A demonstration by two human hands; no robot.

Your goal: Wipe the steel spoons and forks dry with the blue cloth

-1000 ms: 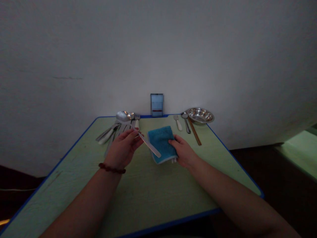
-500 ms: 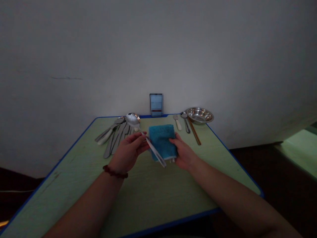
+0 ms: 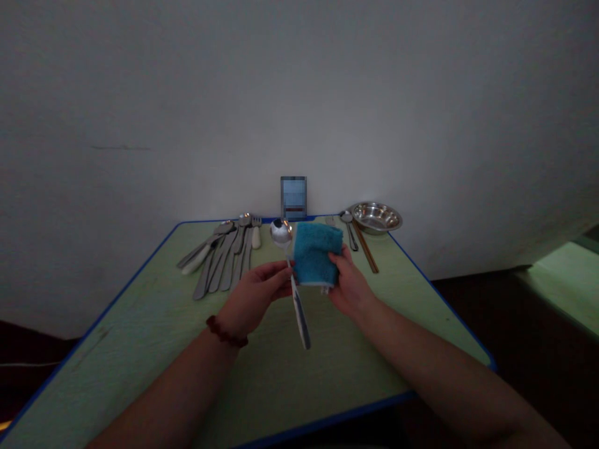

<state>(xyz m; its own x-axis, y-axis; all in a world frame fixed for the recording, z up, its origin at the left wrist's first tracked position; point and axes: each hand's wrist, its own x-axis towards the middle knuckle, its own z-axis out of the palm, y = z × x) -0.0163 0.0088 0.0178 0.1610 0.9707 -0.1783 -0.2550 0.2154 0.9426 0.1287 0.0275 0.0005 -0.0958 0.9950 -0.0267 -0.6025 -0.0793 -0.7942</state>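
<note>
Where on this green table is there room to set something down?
The green tabletop is bare left of the cutlery pile and right of the chopsticks. The far edge is crowded, from that cutlery to the steel bowl.

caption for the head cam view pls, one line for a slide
Head view: left hand holds a spoon beside a blue towel held in the right hand, over a green table.

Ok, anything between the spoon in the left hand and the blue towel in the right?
Nothing visible. The spoon held in the left hand sits right beside the blue towel held in the right hand, with no object between them. Whether they already touch, I can't tell.
</note>
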